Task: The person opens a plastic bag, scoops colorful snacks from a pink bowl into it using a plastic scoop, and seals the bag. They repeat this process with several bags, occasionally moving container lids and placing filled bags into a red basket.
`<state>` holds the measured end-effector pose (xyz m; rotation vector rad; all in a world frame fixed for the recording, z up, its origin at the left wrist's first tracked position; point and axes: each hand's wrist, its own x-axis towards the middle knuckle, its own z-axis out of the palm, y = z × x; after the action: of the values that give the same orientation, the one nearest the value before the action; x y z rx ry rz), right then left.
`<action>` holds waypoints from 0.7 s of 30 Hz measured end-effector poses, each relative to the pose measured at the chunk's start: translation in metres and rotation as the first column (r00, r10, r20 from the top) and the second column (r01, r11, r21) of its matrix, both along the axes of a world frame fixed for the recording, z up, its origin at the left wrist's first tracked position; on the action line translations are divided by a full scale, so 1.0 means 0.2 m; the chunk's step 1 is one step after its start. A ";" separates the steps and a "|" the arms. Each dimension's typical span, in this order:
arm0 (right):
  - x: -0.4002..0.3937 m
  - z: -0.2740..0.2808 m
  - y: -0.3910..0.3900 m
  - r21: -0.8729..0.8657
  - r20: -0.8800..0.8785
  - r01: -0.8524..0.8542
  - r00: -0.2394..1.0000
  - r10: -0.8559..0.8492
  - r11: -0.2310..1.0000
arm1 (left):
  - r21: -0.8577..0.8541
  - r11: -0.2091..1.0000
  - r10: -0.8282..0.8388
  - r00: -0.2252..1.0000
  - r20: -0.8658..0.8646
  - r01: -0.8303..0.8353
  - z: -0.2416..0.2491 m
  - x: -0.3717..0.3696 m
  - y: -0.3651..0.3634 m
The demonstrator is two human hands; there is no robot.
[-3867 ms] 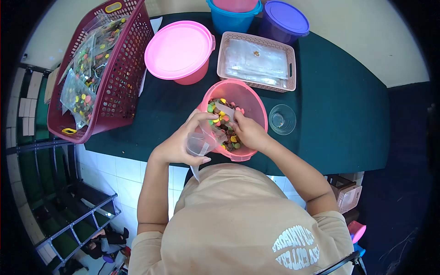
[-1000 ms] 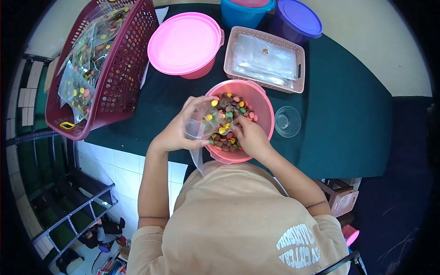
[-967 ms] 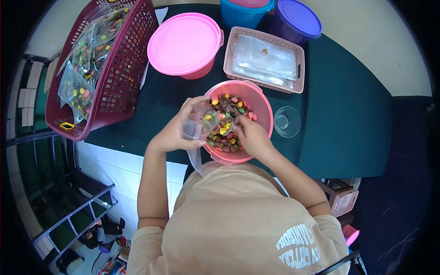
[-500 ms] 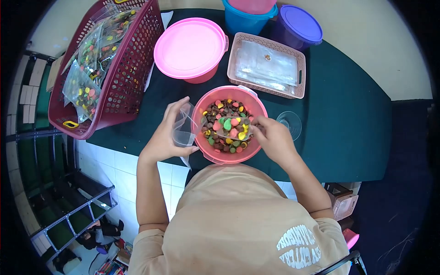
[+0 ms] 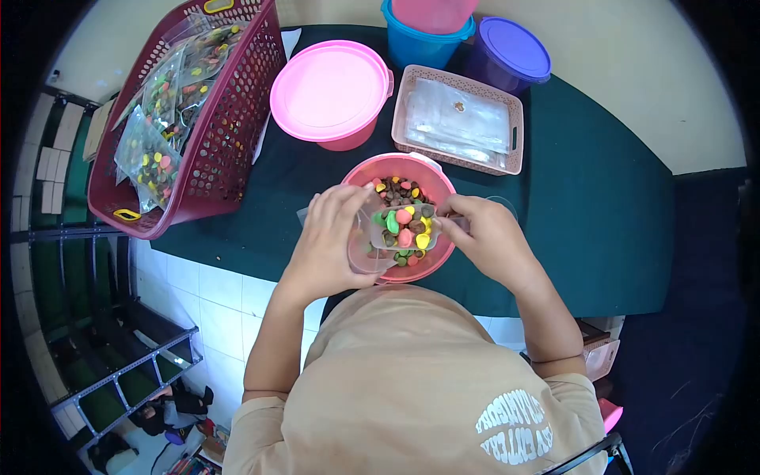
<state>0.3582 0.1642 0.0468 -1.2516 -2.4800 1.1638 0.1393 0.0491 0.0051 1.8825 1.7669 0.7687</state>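
Observation:
My left hand [image 5: 328, 241] is wrapped round a clear plastic bag [image 5: 366, 252], its mouth held open over the pink tub [image 5: 445, 184]. My right hand [image 5: 483, 233] pinches the handle of a clear scoop [image 5: 406, 228] filled with green, pink, yellow and brown candies. The scoop's front edge is at the bag's mouth; whether they touch I cannot tell. Below them, more mixed candies [image 5: 405, 190] lie in the tub, partly hidden by my left hand and the bag.
At the left a maroon basket [image 5: 207, 162] holds filled bags. Behind the tub are a pink lidded tub [image 5: 331, 91], a tray [image 5: 516, 131] of flat clear bags, a blue bucket [image 5: 419, 47] and a purple lidded tub [image 5: 514, 49]. A person [image 5: 178, 408] is at the lower left.
My left hand has moved right with the bag, from the tub's left side to over it. The loaded scoop is raised slightly, and bag and scoop are now close together.

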 end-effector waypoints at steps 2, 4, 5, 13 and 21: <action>-0.01 0.00 0.00 0.027 0.013 -0.039 0.999 0.039 0.999 | 0.038 0.999 -0.021 0.999 0.047 0.019 0.00 0.02 0.00; -0.03 0.01 0.00 0.135 0.071 -0.122 0.991 0.113 0.983 | 0.104 0.994 -0.047 0.999 0.002 0.047 0.00 0.03 0.00; -0.04 0.02 0.00 0.136 0.071 -0.122 0.991 0.113 0.983 | 0.104 0.993 -0.047 0.999 0.001 0.047 0.00 0.05 -0.01; -0.16 0.10 -0.04 0.263 0.188 -0.337 0.937 0.294 0.904 | 0.168 0.982 -0.094 0.994 0.051 0.084 0.01 0.12 0.00; -0.16 0.11 -0.03 0.322 0.182 -0.344 0.937 0.299 0.882 | 0.205 0.977 -0.085 0.989 0.123 0.058 0.03 0.13 0.02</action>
<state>0.3257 0.1586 0.0685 -0.8627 -2.9059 0.6574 0.1655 0.0540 0.0111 1.9614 1.5825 1.0528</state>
